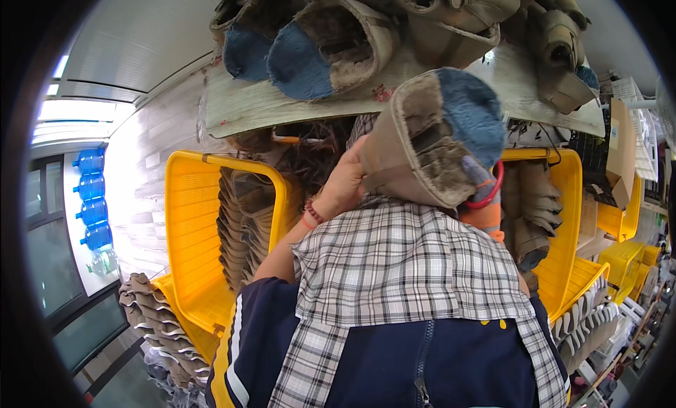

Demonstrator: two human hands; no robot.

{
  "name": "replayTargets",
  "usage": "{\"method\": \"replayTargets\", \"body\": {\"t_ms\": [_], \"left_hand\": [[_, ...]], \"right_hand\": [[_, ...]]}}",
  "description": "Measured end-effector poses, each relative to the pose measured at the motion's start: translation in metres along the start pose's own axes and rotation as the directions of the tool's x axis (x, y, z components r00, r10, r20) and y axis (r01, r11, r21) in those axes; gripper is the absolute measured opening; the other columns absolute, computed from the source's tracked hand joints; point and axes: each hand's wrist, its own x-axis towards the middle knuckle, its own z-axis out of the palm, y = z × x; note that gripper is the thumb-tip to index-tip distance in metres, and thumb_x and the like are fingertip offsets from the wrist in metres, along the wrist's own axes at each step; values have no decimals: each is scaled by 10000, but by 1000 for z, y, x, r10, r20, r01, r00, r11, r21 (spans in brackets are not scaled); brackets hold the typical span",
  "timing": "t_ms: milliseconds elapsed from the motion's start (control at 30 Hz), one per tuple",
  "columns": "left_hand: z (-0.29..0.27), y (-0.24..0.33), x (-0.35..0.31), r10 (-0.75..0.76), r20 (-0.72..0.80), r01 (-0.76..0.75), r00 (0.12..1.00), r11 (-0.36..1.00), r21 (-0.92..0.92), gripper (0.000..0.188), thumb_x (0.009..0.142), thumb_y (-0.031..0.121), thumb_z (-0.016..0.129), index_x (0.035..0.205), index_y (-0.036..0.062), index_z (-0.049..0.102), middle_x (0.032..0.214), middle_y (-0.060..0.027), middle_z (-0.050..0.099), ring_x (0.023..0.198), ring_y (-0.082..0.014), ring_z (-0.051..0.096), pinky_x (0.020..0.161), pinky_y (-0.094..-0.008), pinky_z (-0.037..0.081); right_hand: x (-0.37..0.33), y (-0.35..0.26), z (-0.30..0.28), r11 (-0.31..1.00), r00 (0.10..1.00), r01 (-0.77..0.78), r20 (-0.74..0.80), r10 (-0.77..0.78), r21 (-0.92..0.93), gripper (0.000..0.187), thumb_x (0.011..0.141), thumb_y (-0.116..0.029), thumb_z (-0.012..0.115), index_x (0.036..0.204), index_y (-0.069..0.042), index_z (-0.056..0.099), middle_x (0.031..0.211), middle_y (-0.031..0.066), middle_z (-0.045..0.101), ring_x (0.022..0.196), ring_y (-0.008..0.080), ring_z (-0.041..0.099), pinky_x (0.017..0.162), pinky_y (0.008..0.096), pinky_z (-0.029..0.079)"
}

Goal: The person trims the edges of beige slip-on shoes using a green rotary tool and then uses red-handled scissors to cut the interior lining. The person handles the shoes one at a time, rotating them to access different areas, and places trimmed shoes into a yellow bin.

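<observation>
A tan boot upper [394, 144] is raised before my chest, its wide opening turned up to show brown fur lining and a blue fleece part. My left hand [345, 177] is closed on its left side, with the fingers partly hidden behind it. At the near right rim is my right hand [489, 212], in an orange and grey covering, its fingers bent. A red loop [497, 184], perhaps a tool's handle, curves around the fingers there. What it belongs to is hidden behind the boot upper.
Across the front runs a pale worktable [331, 110] bearing several more fur-lined boot uppers [303, 56]. Yellow plastic baskets [193, 218] with stacked uppers flank me on both sides. Blue water bottles [91, 211] line the far left. A cardboard box [620, 154] is at right.
</observation>
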Motion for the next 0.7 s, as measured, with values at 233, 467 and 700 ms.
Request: {"method": "replayTargets", "body": {"t_ms": [233, 467, 700], "left_hand": [[-33, -3, -36, -124, -302, 130, 945, 992, 0, 376, 935, 105, 436, 1308, 59, 456, 1135, -78, 599, 1021, -181, 583, 852, -360, 494], [-19, 9, -61, -203, -475, 121, 856, 973, -197, 428, 973, 296, 412, 1325, 53, 427, 1305, -120, 494, 1179, -291, 491, 998, -463, 403], [-37, 19, -53, -107, -407, 30, 907, 981, -191, 349, 976, 325, 429, 1096, 4, 491, 855, -86, 521, 782, -204, 484, 737, -344, 410]], "right_hand": [[-22, 15, 12, 592, 910, 415, 296, -291, -691, 222, 850, -132, 643, 998, 28, 604, 799, 82, 627, 665, 164, 610, 571, 265, 491], [-22, 21, 14, 871, 997, 20, 75, 19, -492, 290, 827, -240, 692, 920, -24, 523, 625, 10, 527, 488, 96, 508, 422, 223, 389], [-9, -10, -29, 831, 979, -203, -84, 187, -519, 305, 816, -208, 699, 996, -47, 514, 730, -7, 497, 544, 48, 440, 468, 200, 348]]}}
